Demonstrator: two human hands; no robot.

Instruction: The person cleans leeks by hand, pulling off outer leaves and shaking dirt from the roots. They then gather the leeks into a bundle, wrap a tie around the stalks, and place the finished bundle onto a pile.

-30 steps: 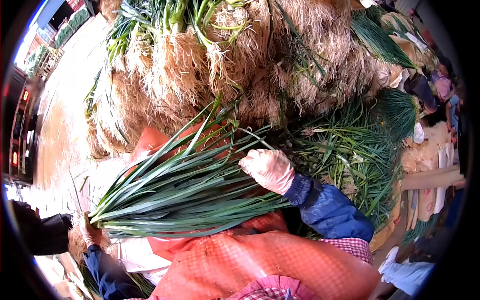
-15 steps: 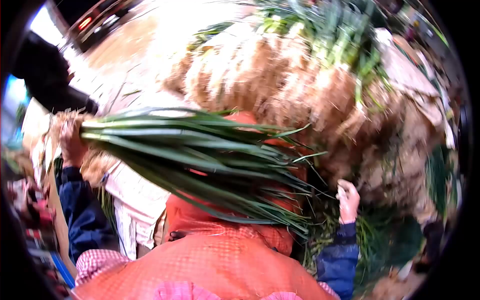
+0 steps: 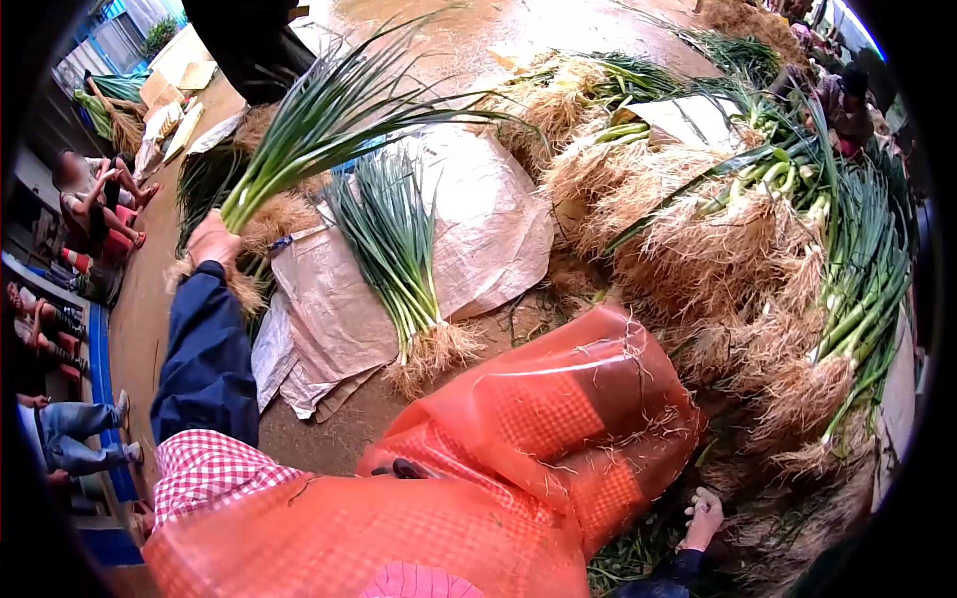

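My left hand is closed round the root end of a bunch of green onions, raised with its long leaves pointing up and to the right. Just right of that arm, a second bunch of green onions lies on a pale woven sheet, its roots towards me. Low on the right, my right hand has its fingers curled beside the big heap's roots. Whether anything is in those fingers is hard to see. A large heap of rooted green onions fills the right side.
An orange plastic apron covers my lap and knees, with loose root bits on it. Loose green leaves lie below my right hand. A person in dark clothes stands ahead. Several people sit or stand at the left edge.
The bunch in my left hand has swung from lying across my lap to pointing up and away. My view has turned, and the bunch on the sheet now shows. My right hand appears lower.
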